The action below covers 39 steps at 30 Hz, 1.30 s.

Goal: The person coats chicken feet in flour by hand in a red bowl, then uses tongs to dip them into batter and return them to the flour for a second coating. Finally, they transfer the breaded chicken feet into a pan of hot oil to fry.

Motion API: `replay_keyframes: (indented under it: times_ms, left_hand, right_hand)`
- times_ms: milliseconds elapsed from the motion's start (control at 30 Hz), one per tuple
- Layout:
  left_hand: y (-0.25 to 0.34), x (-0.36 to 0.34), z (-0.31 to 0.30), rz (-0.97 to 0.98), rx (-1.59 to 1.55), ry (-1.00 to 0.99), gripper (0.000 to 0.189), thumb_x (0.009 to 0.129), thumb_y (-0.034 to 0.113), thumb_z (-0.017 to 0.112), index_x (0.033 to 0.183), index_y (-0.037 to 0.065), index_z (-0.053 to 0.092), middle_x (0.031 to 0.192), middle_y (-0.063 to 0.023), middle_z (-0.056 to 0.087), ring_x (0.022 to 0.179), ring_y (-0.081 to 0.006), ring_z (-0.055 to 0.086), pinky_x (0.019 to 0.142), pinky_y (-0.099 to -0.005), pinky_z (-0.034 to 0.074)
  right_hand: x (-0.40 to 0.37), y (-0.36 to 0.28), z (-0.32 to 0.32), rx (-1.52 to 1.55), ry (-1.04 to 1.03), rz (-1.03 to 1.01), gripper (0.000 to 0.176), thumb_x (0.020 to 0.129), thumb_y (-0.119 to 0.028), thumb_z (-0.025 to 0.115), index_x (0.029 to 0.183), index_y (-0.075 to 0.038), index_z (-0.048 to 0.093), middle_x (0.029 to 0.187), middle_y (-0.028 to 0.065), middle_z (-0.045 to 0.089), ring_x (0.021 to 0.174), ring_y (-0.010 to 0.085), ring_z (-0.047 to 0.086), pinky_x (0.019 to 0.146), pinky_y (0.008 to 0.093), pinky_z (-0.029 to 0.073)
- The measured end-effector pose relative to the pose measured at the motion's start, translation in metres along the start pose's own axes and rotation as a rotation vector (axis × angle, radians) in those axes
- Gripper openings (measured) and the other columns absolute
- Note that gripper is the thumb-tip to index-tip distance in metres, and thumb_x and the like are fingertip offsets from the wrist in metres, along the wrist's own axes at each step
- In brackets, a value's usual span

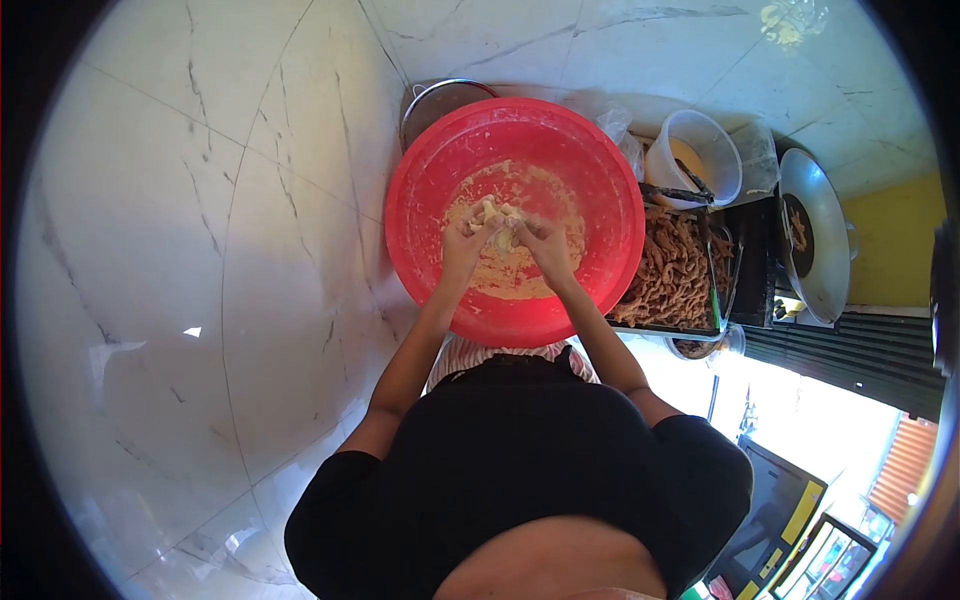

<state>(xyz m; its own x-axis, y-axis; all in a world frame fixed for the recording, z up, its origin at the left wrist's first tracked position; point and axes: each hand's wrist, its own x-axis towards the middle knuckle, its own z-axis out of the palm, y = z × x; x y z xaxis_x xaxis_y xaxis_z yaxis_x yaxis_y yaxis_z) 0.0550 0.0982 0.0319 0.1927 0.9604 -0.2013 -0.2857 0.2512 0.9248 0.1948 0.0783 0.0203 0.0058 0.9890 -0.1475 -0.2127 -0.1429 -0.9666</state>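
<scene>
Inside a big red basin (415, 190) lies a layer of pale, crumbly flour (510, 285). My left hand (463, 243) and my right hand (546, 250) are close together above this flour, near the basin's middle. Between them are pale, flour-coated pieces (503, 226); whether they are meat or dough I cannot make out. The fingers of both hands are closed around these pieces, and white powder covers the fingertips.
Right of the basin is a tray of brown fried strips (672, 275). Behind it stands a clear plastic tub (725, 165) with yellowish contents and tongs across its rim. Farther right is a wide metal pan (828, 240). A tiled wall (280, 200) rises at left.
</scene>
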Motion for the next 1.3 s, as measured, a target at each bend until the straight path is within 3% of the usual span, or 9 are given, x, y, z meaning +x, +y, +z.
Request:
replay_keyframes:
  times_ms: [133, 233, 300, 400, 633, 833, 1133, 1200, 1300]
  left_hand:
    - [0.003, 0.005, -0.003, -0.019, -0.023, 0.091, 0.041, 0.081, 0.013, 0.061, 0.117, -0.001, 0.047, 0.1, -0.0089, 0.059, 0.089, -0.0112, 0.057, 0.073, -0.0227, 0.047]
    - [0.008, 0.006, -0.001, -0.005, -0.09, 0.121, 0.038, 0.082, 0.013, 0.06, 0.116, 0.0, 0.049, 0.097, -0.0077, 0.06, 0.086, -0.0093, 0.057, 0.07, -0.0205, 0.047]
    - [0.007, 0.008, -0.002, -0.004, -0.156, 0.123, 0.037, 0.082, 0.012, 0.06, 0.116, 0.001, 0.05, 0.097, -0.0074, 0.06, 0.087, -0.0091, 0.057, 0.071, -0.0206, 0.047]
    - [0.002, 0.013, -0.007, 0.096, -0.059, 0.077, 0.04, 0.081, 0.012, 0.06, 0.117, 0.0, 0.048, 0.097, -0.0072, 0.059, 0.088, -0.0091, 0.056, 0.074, -0.0211, 0.046]
    - [-0.01, 0.01, -0.01, -0.019, 0.047, -0.026, 0.057, 0.078, 0.011, 0.064, 0.125, -0.003, 0.035, 0.103, -0.0099, 0.055, 0.092, -0.0136, 0.055, 0.078, -0.0229, 0.046]
    - [-0.005, -0.005, -0.006, 0.072, -0.025, -0.022, 0.057, 0.078, 0.006, 0.062, 0.126, -0.002, 0.033, 0.108, -0.0097, 0.053, 0.096, -0.0137, 0.053, 0.081, -0.0245, 0.046]
    - [-0.015, -0.004, -0.034, 0.026, -0.057, 0.164, 0.044, 0.086, 0.021, 0.053, 0.123, 0.001, 0.042, 0.109, -0.0071, 0.055, 0.098, -0.0129, 0.053, 0.082, -0.0243, 0.043]
    - [-0.017, -0.007, -0.044, 0.072, -0.035, 0.228, 0.042, 0.086, 0.019, 0.052, 0.122, 0.0, 0.042, 0.109, -0.0069, 0.055, 0.099, -0.0133, 0.052, 0.084, -0.0242, 0.041]
    - [-0.015, -0.014, -0.059, 0.234, 0.145, 0.389, 0.033, 0.086, 0.012, 0.052, 0.115, -0.002, 0.046, 0.11, -0.0096, 0.053, 0.099, -0.0126, 0.051, 0.086, -0.0236, 0.04]
  right_hand:
    - [-0.005, -0.002, 0.009, 0.191, 0.044, -0.037, 0.028, 0.086, -0.018, 0.053, 0.105, 0.003, 0.054, 0.088, 0.0017, 0.059, 0.08, 0.0081, 0.052, 0.07, 0.0228, 0.043]
    - [-0.007, 0.014, -0.001, -0.077, -0.112, -0.105, 0.027, 0.087, -0.018, 0.052, 0.105, 0.001, 0.056, 0.084, 0.0012, 0.061, 0.078, 0.0081, 0.054, 0.068, 0.0229, 0.042]
    - [-0.007, 0.024, -0.01, -0.055, -0.317, 0.131, 0.027, 0.086, -0.017, 0.052, 0.106, 0.001, 0.054, 0.087, 0.0001, 0.058, 0.078, 0.0064, 0.052, 0.066, 0.0224, 0.042]
    - [-0.008, 0.026, -0.01, -0.115, -0.284, 0.111, 0.025, 0.085, -0.015, 0.053, 0.105, 0.0, 0.055, 0.085, 0.0001, 0.058, 0.073, 0.0058, 0.051, 0.063, 0.0225, 0.041]
    - [-0.004, 0.028, -0.014, -0.083, -0.251, 0.085, 0.025, 0.085, -0.013, 0.053, 0.105, 0.0, 0.055, 0.085, 0.001, 0.058, 0.073, 0.0066, 0.052, 0.063, 0.0228, 0.041]
    - [-0.016, 0.002, -0.011, 0.219, -0.35, 0.176, 0.033, 0.085, -0.012, 0.053, 0.114, 0.002, 0.048, 0.096, 0.004, 0.058, 0.084, 0.0094, 0.054, 0.073, 0.0236, 0.043]
    - [0.001, 0.01, -0.028, -0.204, -0.464, 0.354, 0.031, 0.084, -0.013, 0.054, 0.111, 0.001, 0.051, 0.094, 0.0041, 0.059, 0.082, 0.0099, 0.054, 0.071, 0.0242, 0.043]
    - [0.028, 0.04, -0.048, -0.775, -0.582, 0.162, 0.023, 0.08, -0.02, 0.056, 0.096, -0.003, 0.06, 0.077, 0.0053, 0.061, 0.067, 0.0096, 0.054, 0.057, 0.0249, 0.042]
    - [0.053, 0.033, -0.056, -0.886, -0.446, 0.146, 0.021, 0.077, -0.016, 0.056, 0.095, -0.005, 0.062, 0.079, 0.0093, 0.061, 0.067, 0.0136, 0.058, 0.057, 0.0279, 0.045]
